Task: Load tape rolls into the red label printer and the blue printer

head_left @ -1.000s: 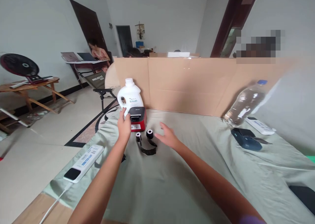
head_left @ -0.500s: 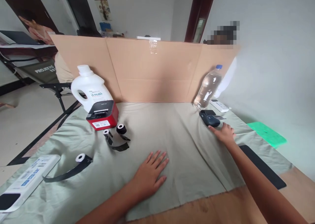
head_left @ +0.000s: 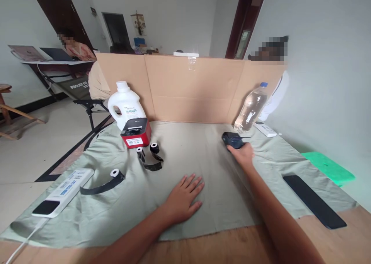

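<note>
My left hand lies flat, fingers spread, on the grey-green cloth near the table's front edge. My right hand is closed around a small dark blue device at the right of the cloth, in front of a clear water bottle. A red and black label printer stands at the back left beside a white jug. Two small black ribbon spools lie in front of the printer. Another spool with a loose black strip lies further left.
A cardboard screen stands along the back of the table. A white power strip lies at the left edge, a black flat slab at the right front, a white remote behind the bottle. People sit beyond the screen.
My right hand has closed on the dark blue device and drawn it leftward, away from the bottle. My left hand stays flat on the cloth, where it came from the printer.
</note>
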Demonstrator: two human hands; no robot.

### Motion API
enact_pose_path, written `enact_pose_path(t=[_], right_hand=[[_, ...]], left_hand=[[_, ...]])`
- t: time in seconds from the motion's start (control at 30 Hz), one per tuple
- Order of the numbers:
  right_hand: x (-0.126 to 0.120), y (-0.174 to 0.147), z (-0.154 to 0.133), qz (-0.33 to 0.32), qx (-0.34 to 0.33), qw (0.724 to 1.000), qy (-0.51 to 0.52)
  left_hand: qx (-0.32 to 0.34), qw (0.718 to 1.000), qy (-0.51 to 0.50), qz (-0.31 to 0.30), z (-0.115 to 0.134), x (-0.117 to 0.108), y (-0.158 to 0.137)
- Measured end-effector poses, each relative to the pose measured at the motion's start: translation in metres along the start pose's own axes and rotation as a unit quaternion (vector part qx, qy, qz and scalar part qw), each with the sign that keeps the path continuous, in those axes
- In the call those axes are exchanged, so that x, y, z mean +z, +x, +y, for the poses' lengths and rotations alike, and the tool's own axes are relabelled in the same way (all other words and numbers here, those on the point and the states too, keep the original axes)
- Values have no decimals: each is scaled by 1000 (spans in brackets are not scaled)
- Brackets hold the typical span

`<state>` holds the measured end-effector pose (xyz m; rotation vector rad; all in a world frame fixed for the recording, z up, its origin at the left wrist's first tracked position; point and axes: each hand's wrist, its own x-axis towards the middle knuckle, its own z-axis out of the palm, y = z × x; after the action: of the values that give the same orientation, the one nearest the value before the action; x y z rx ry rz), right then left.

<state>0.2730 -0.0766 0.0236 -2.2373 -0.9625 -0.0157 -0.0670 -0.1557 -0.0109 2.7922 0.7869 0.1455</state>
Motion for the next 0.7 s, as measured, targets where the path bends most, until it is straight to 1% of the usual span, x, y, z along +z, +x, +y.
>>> enact_pose_path(t=[0.1, 0.17, 0.27, 0.33, 0.4, 0.63, 0.7], right_hand=[[21, -55, -56, -28, -63, 997, -17], [36, -84, -86, -33, -92, 995, -18], [55, -112, -112, -26, -90, 996, -8], [64, -123, -118, -22, -72, 997, -6], [69, -129, -117, -19, -63, 998, -10], [72, -137, -105, -27, -79, 996, -20], [72, -138, -103, -25, -88, 996, -11]], left_hand=[[0, 1000, -9, 9, 0, 0, -1], [0, 1000, -17, 19, 1, 1, -2], [5, 999, -17, 37, 1, 4, -4], [9, 999, -11, 44, 0, 6, -5], [12, 999, -4, 45, -1, 6, -4], [5, 999, -28, 35, 2, 6, -5], [-3, 998, -41, 44, 2, 4, -5]])
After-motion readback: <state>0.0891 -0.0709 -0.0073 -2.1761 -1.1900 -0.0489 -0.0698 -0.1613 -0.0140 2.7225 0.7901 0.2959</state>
